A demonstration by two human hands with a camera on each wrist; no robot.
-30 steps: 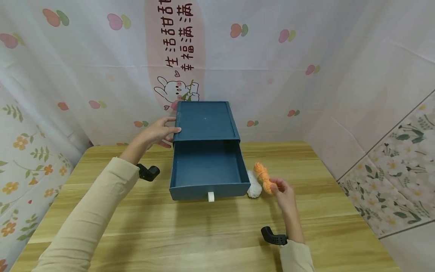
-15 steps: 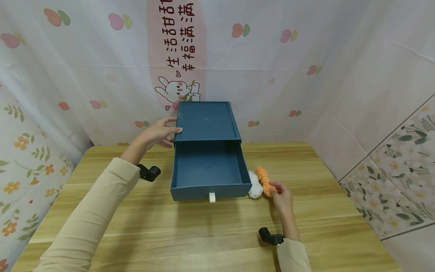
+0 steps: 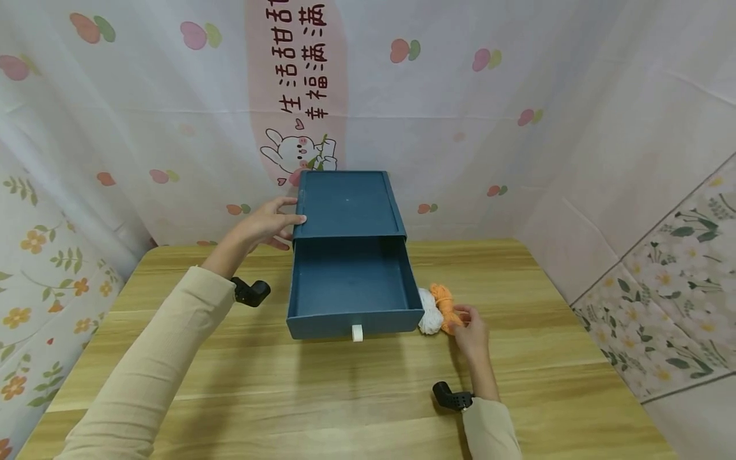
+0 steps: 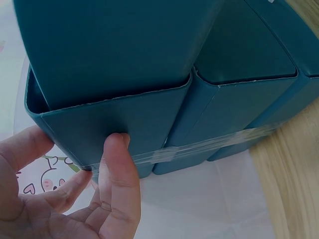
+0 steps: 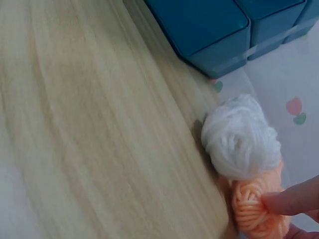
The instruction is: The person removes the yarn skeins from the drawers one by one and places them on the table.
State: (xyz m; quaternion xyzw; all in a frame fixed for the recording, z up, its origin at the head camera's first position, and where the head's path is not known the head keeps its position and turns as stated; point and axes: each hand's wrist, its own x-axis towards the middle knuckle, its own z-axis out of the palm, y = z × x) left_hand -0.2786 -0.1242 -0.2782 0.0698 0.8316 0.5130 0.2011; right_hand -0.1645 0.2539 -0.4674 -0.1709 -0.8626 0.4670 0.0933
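Where the pulled-out drawer (image 3: 324, 327) in the head view marks the clock's centre, the left hand (image 3: 261, 225) lies at ten o'clock, its fingers spread and mostly straight, touching the left edge and side of the blue case (image 3: 347, 204) without wrapping round it. Strips of clear tape (image 4: 209, 145), seen from the left wrist, run across the case's stacked units. Its walls look like thin, smooth plastic, so it is probably stiff, fairly light and a little slippery; fingertips laid against the side near a corner should steady it well enough. At six o'clock, on the drawer's front, is a small white pull tab (image 3: 357, 333), likely flexible and best taken between thumb and finger.

Toward four o'clock, just beside the drawer's right wall, a white yarn skein (image 3: 429, 314) rests on the wooden table (image 3: 259, 383). Touching it on the right is an orange yarn skein (image 3: 443, 303), its far end toward eleven o'clock. Farther out at four o'clock, the right hand (image 3: 474, 335) pinches the orange skein's near end between thumb and fingers. Both skeins should be soft, very light, grippy and hard to damage; a gentle pinch across the wound middle seems surest, since tugging at an end might pull strands loose.
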